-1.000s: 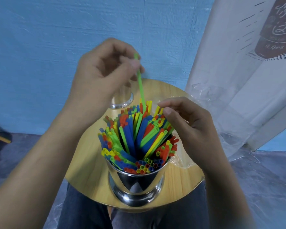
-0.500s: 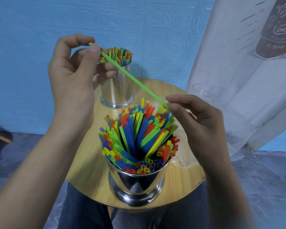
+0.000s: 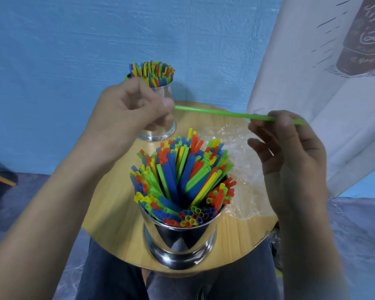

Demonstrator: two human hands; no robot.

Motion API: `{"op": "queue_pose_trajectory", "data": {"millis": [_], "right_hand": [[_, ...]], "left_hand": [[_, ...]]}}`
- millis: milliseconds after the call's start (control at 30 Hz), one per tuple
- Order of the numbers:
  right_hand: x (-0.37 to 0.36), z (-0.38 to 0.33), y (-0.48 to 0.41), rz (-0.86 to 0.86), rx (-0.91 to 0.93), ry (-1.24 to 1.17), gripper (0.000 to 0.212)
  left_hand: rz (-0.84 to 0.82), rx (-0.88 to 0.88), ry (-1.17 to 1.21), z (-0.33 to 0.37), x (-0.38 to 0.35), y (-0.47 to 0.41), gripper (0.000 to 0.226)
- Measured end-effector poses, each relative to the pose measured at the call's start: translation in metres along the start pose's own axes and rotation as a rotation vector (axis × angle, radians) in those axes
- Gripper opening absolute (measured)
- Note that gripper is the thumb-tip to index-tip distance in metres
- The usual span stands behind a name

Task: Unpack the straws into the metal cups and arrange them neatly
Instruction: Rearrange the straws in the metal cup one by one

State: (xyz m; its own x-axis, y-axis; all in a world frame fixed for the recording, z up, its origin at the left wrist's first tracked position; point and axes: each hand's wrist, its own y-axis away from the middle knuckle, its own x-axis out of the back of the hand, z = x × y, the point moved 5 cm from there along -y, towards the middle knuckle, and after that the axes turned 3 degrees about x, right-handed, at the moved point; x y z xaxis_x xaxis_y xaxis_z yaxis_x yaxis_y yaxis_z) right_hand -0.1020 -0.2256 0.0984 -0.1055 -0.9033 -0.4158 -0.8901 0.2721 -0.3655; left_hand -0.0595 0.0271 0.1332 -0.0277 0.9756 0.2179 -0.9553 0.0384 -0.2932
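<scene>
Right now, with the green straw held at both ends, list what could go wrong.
The near cup is crammed, its straws splayed; forcing the green straw in could bend it or push others out. The left hand, in front of the far cup, might knock it over.
</scene>
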Motion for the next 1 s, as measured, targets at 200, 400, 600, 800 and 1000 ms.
{"op": "queue_pose_trajectory", "data": {"millis": [200,400,600,800,1000], "right_hand": [[0.013,-0.012,-0.003,0.185,0.082,0.002,0.02],[0.011,-0.02,0.0,0.157,0.104,0.11,0.019],[-0.007,-0.018,0.005,-0.112,0.189,0.323,0.016],[-0.022,-0.005,0.011,-0.298,0.155,0.463,0.011],[-0.023,-0.002,0.012,-0.32,0.162,0.542,0.021]], "left_hand": [[-0.481,0.04,-0.289,-0.004,-0.023,0.004,0.037],[-0.653,0.064,-0.316,0.0,-0.037,0.004,0.025],[-0.614,0.012,-0.321,0.003,-0.036,-0.001,0.013],[-0.596,0.016,-0.345,0.005,-0.034,-0.002,0.012],[-0.538,-0.036,-0.351,0.008,-0.033,-0.004,0.005]]}}
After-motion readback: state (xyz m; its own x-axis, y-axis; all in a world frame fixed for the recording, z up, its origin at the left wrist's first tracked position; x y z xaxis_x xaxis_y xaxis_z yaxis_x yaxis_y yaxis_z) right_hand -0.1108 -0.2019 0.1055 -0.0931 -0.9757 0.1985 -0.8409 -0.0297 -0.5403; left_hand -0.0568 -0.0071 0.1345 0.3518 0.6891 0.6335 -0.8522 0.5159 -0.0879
